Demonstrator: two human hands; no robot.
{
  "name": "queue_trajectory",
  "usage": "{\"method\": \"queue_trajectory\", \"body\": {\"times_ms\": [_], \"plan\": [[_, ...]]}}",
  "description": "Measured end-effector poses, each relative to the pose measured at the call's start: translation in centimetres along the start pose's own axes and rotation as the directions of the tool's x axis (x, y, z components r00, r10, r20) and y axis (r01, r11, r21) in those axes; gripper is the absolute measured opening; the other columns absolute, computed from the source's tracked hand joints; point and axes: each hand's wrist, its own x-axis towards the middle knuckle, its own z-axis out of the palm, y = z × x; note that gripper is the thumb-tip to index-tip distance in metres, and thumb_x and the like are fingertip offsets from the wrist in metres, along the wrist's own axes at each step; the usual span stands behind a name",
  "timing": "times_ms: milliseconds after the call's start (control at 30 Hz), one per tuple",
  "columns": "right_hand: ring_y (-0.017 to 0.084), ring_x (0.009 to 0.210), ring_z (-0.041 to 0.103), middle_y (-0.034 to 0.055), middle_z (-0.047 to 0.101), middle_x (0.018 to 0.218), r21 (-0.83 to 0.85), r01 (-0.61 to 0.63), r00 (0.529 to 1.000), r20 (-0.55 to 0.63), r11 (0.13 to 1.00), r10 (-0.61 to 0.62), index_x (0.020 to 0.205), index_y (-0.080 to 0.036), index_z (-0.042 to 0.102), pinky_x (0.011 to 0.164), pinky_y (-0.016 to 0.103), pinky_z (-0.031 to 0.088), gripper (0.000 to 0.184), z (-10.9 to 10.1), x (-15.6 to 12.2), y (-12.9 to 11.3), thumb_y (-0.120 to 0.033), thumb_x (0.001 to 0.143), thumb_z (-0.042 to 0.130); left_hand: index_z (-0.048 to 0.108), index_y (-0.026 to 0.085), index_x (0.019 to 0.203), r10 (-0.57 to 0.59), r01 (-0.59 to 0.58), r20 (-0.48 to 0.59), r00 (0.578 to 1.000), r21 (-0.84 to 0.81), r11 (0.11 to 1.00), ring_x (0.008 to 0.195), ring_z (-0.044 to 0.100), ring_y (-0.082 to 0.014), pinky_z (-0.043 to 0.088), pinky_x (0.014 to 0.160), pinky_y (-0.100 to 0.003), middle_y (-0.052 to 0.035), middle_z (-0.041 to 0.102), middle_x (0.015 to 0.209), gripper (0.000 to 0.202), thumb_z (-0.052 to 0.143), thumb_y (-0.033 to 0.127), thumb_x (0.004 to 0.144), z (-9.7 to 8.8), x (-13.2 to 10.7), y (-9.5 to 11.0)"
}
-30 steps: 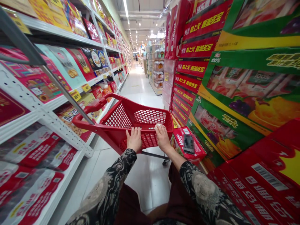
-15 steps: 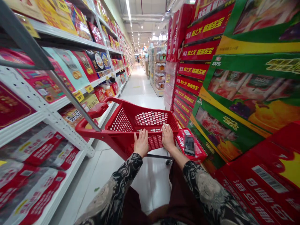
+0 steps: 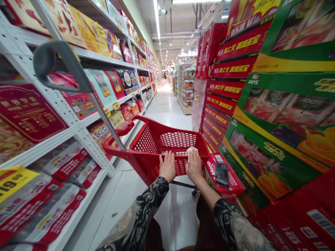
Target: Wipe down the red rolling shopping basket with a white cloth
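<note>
The red plastic shopping cart (image 3: pixel 171 139) stands just ahead of the person, left hand (image 3: pixel 167 167) and right hand (image 3: pixel 194 167) spread palm-down side by side on its near rim, a pale wad (image 3: pixel 191 152) at the right fingertips, a centred push best clearing the red carton (image 3: pixel 224 176) at right.

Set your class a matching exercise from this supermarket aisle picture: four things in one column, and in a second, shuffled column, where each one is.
Things
1. right hand
2. Meco carton
3. yellow price sign
4. grey pull handle

Places
A. at the top of the long pole of the red shopping cart
B. on the shelving at lower left
C. on the cart's basket, over a small whitish item
D. just right of the cart's basket

Right pairs: 1-C, 2-D, 3-B, 4-A
</note>
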Motion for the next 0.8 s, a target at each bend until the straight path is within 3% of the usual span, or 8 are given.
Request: {"method": "queue_trajectory", "body": {"times_ms": [133, 233, 300, 400, 500, 667, 800], "plan": [[0.028, 0.132, 0.025, 0.0174, 0.036, 0.139, 0.051, 0.078, 0.987, 0.139, 0.996, -0.084, 0.133, -0.008, 0.035, 0.104, 0.052, 0.022, 0.057, -0.3, -0.1, -1.1, -0.018, 0.077, 0.040, 0.024, 0.014, 0.139, 0.144, -0.148, -0.049, 0.988, -0.118, 0.982, 0.136, 0.018, -0.0209, 0.012, 0.109, -0.053, -0.0096, 0.025, 0.147, 0.056, 0.031, 0.020, 0.084, -0.2, 0.7, 1.7], [0.026, 0.129, 0.032, 0.0148, 0.042, 0.136, 0.129, 0.093, 0.971, 0.208, 0.987, -0.119, 0.136, -0.012, 0.032, 0.103, 0.056, 0.021, 0.054, -0.9, 0.3, 0.2, -0.018, 0.082, 0.031, 0.025, 0.017, 0.138, 0.238, -0.252, -0.088, 0.967, -0.233, 0.939, 0.134, 0.023, -0.0165, 0.011, 0.110, -0.051, -0.0072, 0.030, 0.145, 0.052, 0.027, 0.019, 0.086, -0.4, 1.8, 3.1], [0.023, 0.124, 0.041, 0.0128, 0.048, 0.132, 0.211, 0.089, 0.971, 0.200, 0.973, -0.132, 0.138, -0.015, 0.029, 0.103, 0.051, 0.025, 0.055, -1.3, 0.6, 1.5, -0.018, 0.083, 0.027, 0.027, 0.018, 0.137, 0.264, -0.286, -0.114, 0.958, -0.284, 0.915, 0.132, 0.028, -0.0149, 0.011, 0.110, -0.049, -0.0073, 0.033, 0.144, 0.050, 0.028, 0.020, 0.086, -0.7, 2.6, 3.9], [0.018, 0.117, 0.049, 0.0103, 0.055, 0.124, 0.310, 0.019, 0.985, 0.156, 0.951, -0.071, 0.140, -0.016, 0.021, 0.099, 0.043, 0.035, 0.055, -1.6, 0.9, 3.0, -0.018, 0.085, 0.026, 0.031, 0.018, 0.133, 0.184, -0.213, -0.117, 0.976, -0.314, 0.925, 0.125, 0.037, -0.0170, 0.021, 0.107, -0.048, -0.0087, 0.042, 0.138, 0.047, 0.032, 0.025, 0.087, -0.8, 3.6, 4.8], [0.020, 0.117, 0.049, 0.0110, 0.055, 0.125, 0.288, -0.008, 0.982, 0.183, 0.958, -0.047, 0.138, -0.016, 0.028, 0.099, 0.045, 0.033, 0.052, -1.3, 0.9, 3.4, -0.019, 0.085, 0.029, 0.044, 0.020, 0.122, 0.079, -0.106, -0.106, 0.991, -0.279, 0.954, 0.114, 0.047, -0.0199, 0.028, 0.102, -0.050, -0.0078, 0.053, 0.125, 0.037, 0.038, 0.028, 0.086, -0.3, 4.2, 5.3], [0.023, 0.123, 0.041, 0.0140, 0.049, 0.130, 0.136, 0.018, 0.980, 0.195, 0.991, -0.045, 0.132, -0.012, 0.039, 0.102, 0.050, 0.028, 0.047, -0.4, 0.1, 3.0, -0.019, 0.086, 0.030, 0.047, 0.022, 0.114, 0.097, -0.133, -0.182, 0.979, -0.196, 0.972, 0.110, 0.049, -0.0206, 0.020, 0.105, -0.055, -0.0064, 0.056, 0.116, 0.029, 0.037, 0.024, 0.088, 1.1, 4.6, 5.3], [0.023, 0.126, 0.037, 0.0144, 0.047, 0.132, 0.081, 0.101, 0.979, 0.171, 0.992, -0.114, 0.132, -0.010, 0.038, 0.103, 0.048, 0.028, 0.049, -0.2, -0.4, 3.5, -0.018, 0.084, 0.033, 0.052, 0.021, 0.100, 0.132, -0.154, -0.191, 0.973, -0.109, 0.982, 0.089, 0.055, -0.0172, 0.014, 0.106, -0.056, -0.0020, 0.061, 0.090, 0.019, 0.038, 0.025, 0.088, 1.2, 4.5, 3.2]]}}
